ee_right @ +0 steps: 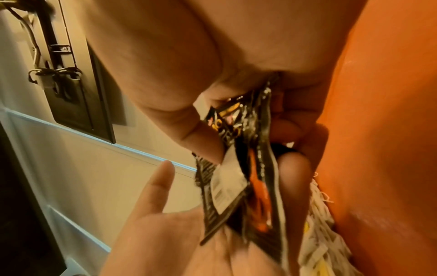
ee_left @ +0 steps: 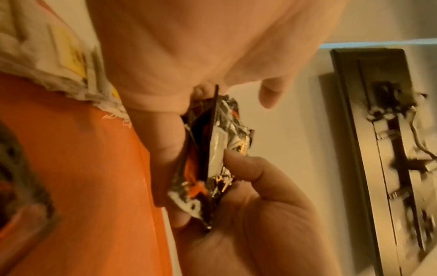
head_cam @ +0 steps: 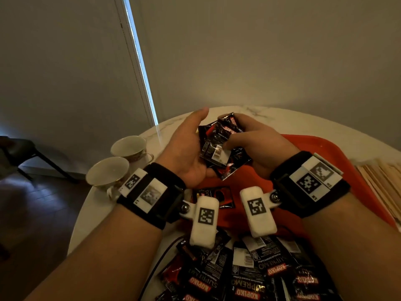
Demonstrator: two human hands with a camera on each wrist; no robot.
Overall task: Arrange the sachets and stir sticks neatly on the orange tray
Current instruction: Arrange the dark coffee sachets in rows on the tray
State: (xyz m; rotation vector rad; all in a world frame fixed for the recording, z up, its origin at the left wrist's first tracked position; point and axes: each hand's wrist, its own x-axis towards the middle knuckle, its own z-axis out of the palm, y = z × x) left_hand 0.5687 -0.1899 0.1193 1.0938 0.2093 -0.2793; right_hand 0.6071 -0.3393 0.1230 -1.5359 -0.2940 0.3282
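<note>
Right hand (head_cam: 256, 146) pinching black sachet bundle (head_cam: 219, 146) mid-frame, left hand (head_cam: 186, 153) spread, cupping it from beneath; below, orange tray (head_cam: 325, 153) bearing one sachet (head_cam: 214, 195).

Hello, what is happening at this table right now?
A person holds a small stack of black-and-red coffee sachets above the orange plastic tray. The right hand pinches the stack, thumb on top; the left hand cups it from beside and below. One sachet already lies on the tray, and many loose sachets wait near the person. Wooden stir sticks lie at the right.
</note>
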